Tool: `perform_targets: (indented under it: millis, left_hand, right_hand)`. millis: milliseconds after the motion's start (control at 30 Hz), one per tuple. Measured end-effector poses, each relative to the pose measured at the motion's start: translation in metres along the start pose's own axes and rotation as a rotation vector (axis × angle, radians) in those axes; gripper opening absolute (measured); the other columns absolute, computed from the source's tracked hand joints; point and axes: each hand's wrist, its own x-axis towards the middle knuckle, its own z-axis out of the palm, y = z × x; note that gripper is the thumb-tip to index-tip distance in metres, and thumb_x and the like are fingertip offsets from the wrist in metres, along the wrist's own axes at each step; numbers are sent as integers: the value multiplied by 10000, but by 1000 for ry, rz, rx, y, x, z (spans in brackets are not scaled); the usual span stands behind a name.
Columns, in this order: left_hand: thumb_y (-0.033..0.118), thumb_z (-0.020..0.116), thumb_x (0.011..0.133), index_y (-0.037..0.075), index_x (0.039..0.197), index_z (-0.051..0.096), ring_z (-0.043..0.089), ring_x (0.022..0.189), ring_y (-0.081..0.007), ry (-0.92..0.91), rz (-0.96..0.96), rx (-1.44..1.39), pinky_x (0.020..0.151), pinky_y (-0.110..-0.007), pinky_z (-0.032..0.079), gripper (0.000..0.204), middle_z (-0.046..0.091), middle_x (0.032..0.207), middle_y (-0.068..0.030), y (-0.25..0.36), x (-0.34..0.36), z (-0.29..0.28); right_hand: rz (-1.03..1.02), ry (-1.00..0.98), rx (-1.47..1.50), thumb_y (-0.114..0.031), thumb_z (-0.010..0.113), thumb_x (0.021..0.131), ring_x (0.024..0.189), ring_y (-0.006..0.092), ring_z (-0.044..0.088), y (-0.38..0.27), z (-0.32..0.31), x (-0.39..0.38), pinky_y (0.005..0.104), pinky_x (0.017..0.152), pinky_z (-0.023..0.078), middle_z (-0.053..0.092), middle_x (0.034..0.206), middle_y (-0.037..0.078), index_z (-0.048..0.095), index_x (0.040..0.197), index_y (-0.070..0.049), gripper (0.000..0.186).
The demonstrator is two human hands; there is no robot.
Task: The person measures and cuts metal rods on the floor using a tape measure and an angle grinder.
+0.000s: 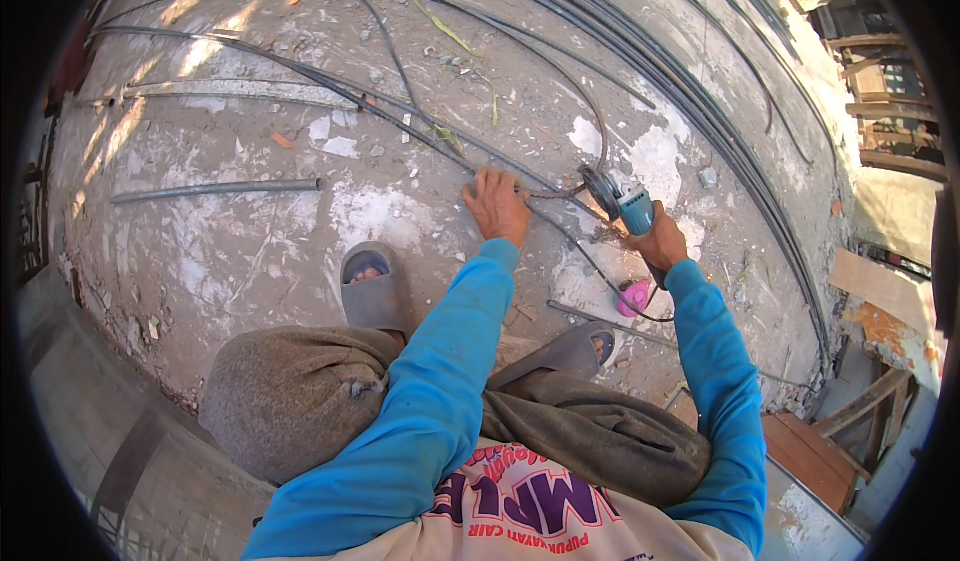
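Head view, L to R: a straight grey metal pipe [215,190] lies on the rough concrete floor [250,251], which is blotched w/ white plaster and scattered grit. Nearer the person, a grey rubber slipper [372,289] w/ toes showing, grey trousers over bent knees. The left hand [497,204], blue sleeve, lies palm-down w/ fingers spread, pressing a thin dark steel rod [440,146] against the floor; not clenched round it. The rod is slim, round, dull black, running diagonally from upper left down to the hand and on toward the grinder. Just right, the right hand [660,245] grips the body of a teal angle grinder [622,201], its dark disc at the rod. A pink round object [632,298] sits below it. Far right, a bundle of long curved rebars [700,111], then wooden planks [880,286].
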Motion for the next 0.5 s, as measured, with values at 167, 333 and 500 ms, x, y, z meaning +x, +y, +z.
perform_targets:
  millis: [167, 333, 500]
  left_hand:
    - [183, 765, 793, 121, 943, 668, 416, 1299, -284, 19, -7, 18, 1083, -570, 254, 189, 594, 1177, -68, 0, -1, 6]
    - [180, 763, 793, 119, 950, 671, 417, 1301, -284, -11, -7, 27, 1077, -582, 257, 191, 595, 1176, -68, 3, 1, 0]
    - [185, 761, 791, 115, 963, 674, 420, 1303, -286, 1, 1, 19, 1082, -602, 247, 205, 601, 1191, -68, -1, 0, 0]
  right_hand:
    - [-21, 22, 6, -302, 794, 646, 906, 427, 663, -1, 0, 10, 477, 805, 519, 670, 974, 270, 470, 1170, -6, 684]
    - [-12, -5, 27, -302, 784, 649, 910, 435, 660, -6, -1, 17, 479, 811, 517, 671, 975, 276, 467, 1174, -2, 683]
    - [0, 12, 13, -296, 774, 655, 923, 435, 660, -14, -1, 17, 476, 820, 518, 670, 988, 283, 468, 1173, 2, 672]
